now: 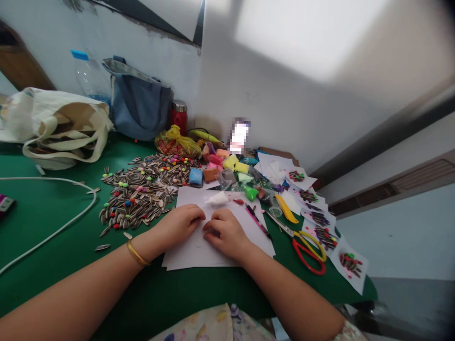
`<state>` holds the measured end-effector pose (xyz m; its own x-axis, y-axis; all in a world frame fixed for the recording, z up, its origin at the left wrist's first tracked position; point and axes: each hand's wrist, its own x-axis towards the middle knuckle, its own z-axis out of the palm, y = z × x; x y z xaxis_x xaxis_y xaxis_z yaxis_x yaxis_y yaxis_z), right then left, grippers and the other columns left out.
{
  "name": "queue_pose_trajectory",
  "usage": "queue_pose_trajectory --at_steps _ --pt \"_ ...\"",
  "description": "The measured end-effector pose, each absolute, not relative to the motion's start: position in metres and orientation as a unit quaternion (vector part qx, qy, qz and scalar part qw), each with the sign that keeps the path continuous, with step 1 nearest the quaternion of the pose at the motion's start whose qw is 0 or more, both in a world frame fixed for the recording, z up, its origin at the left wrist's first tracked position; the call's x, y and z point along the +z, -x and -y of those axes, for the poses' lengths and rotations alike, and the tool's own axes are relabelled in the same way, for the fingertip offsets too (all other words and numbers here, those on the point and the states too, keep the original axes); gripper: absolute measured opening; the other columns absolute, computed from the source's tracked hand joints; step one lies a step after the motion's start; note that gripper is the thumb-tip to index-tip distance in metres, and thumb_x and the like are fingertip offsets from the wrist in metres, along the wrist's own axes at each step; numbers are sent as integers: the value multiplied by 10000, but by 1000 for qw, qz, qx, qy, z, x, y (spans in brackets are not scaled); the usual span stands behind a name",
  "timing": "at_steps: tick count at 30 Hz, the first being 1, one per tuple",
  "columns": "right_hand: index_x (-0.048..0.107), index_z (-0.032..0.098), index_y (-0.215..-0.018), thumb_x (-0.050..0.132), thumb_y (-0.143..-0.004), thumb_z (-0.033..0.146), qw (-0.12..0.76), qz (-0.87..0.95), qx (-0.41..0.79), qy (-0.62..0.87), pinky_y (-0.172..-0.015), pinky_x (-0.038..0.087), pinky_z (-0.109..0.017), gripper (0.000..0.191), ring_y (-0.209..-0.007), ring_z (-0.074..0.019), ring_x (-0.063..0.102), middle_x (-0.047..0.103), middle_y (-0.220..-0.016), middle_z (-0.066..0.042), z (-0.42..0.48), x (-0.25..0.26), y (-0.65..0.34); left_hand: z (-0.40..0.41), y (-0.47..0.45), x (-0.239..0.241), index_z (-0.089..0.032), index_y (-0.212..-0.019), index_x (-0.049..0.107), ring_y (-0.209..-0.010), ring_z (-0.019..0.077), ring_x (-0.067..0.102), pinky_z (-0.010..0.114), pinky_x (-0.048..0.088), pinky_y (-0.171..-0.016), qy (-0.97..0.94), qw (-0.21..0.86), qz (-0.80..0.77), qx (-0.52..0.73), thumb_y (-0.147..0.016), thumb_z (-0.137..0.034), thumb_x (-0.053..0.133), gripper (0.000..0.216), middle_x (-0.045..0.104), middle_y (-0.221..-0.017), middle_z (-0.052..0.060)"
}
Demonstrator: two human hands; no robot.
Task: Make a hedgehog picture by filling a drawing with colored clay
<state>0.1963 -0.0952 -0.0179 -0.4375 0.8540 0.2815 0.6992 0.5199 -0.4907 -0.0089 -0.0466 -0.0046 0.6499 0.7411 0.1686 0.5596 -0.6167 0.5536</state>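
Green tbl (53, 208), wht paper (197, 255) under L hand (183, 225), R hand (227, 236)

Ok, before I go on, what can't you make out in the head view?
- Head view: whether the left hand or right hand pinches anything; their own curl hides it.
- Head view: what the upright screen shows; pixelated.
- Head view: the full shape of the pink-and-black object; cut off by the left edge.
- Head view: what the faint marks on the white paper depict; too faint.

An indoor craft space — paper (201, 248), sunflower seeds (138, 199) and scissors (295, 233) on a green table (53, 208).
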Motion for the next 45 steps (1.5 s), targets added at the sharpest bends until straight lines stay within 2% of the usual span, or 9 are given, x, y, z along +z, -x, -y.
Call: queue_pose_trajectory --at_steps 7,14,17,21,34,36,40,45 --pt "708 220 -840 705 -826 184 249 835 140 470 -865 443 -358 39 -954 -213 533 601 -960 -47 96 -16 -192 45 11 -6 -187 -982 689 -1019 224 625 356 475 -954 -892 179 -350 222 -842 -82 517 245 697 -1056 66" --pt "674 194 -796 653 -809 123 244 830 113 488 -870 435 -382 76 -953 -223 537 637 -989 -59 97 -17 -182 48 10 -6 -173 -1026 695 -1024 230 618 372 477 -957 -902 176 -338 202 -871 -100 532 236 686 -1086 81" --pt "691 207 -859 685 -817 169 256 827 122 486 -884 438 -394 57 -978 -232 541 632 -996 -60 100 -15 -186 48 11 -7 -178 -1037 695 -1026 230 617 372 479 -954 -901 179 -340 202 -870 -98 536 244 683 -1087 82" --pt "699 227 -931 751 -779 188 288 810 153 487 -917 447 -401 165 -1012 -235 548 612 -1021 -62 102 -13 -198 47 12 -8 -190 -1049 695 -1024 229 618 375 477 -955 -902 180 -334 203 -879 -100 531 253 682 -1095 81" --pt "716 221 -806 702 -830 176 249 827 128 487 -883 430 -386 53 -977 -221 543 636 -988 -43 98 -17 -185 48 10 -7 -193 -994 705 -999 226 617 358 474 -924 -905 170 -332 202 -886 -134 559 190 678 -1064 74" --pt "728 229 -839 737 -815 199 250 826 134 488 -883 434 -388 40 -981 -224 545 633 -988 -42 98 -17 -188 48 10 -6 -193 -989 707 -993 227 615 358 475 -918 -906 170 -331 201 -891 -143 561 183 677 -1061 75" --pt "732 253 -974 814 -755 241 256 820 160 485 -922 442 -400 234 -1030 -235 541 612 -1044 -49 97 -15 -200 48 10 -3 -199 -971 719 -981 225 617 357 474 -910 -908 173 -325 201 -889 -139 564 186 679 -1046 76" --pt "736 264 -938 775 -788 192 241 831 171 471 -931 440 -389 170 -1029 -221 537 599 -1037 -37 96 -12 -204 48 9 -3 -199 -972 722 -982 225 619 357 474 -913 -908 175 -322 201 -888 -138 565 189 680 -1043 78"
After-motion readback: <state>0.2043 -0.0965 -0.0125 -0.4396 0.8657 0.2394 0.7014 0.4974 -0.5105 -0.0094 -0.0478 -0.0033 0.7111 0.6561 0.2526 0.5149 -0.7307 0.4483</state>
